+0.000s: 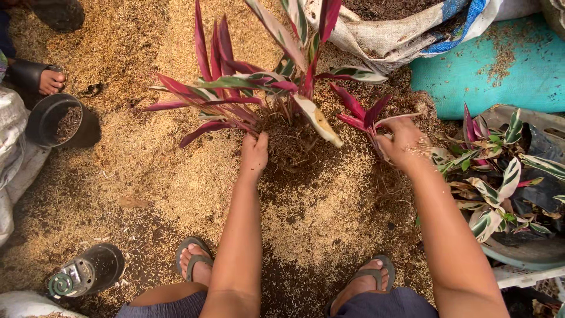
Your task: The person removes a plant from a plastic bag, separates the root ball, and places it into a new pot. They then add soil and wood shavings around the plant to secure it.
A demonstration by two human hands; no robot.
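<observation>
A clump of plants [276, 88] with red, green and cream striped leaves stands on a bed of rice husks [147, 171], near the top middle of the view, its dark root ball [291, 144] lying just beyond the left hand. The left hand [254, 154] is pressed against the root ball at its left edge, the fingers bent onto the roots; whether they are truly clenched round a stem cannot be told. The right hand [402, 144] is closed round the base of a small red shoot [364, 115], which is held just beside the main clump, to its right.

The step in hand seems to be the dividing of the clump, and it is best done low down: the grip is kept at the roots, not on the leaves, which would tear. The main clump is steadied while the shoot is eased sideways, so that roots come away with it.

Around this, two sandalled feet [194, 259] are planted on the husks. A black pot [59, 121] lies at the left, a sack of soil [400, 26] at the top right, and a tub of similar plants [506, 182] at the right.
</observation>
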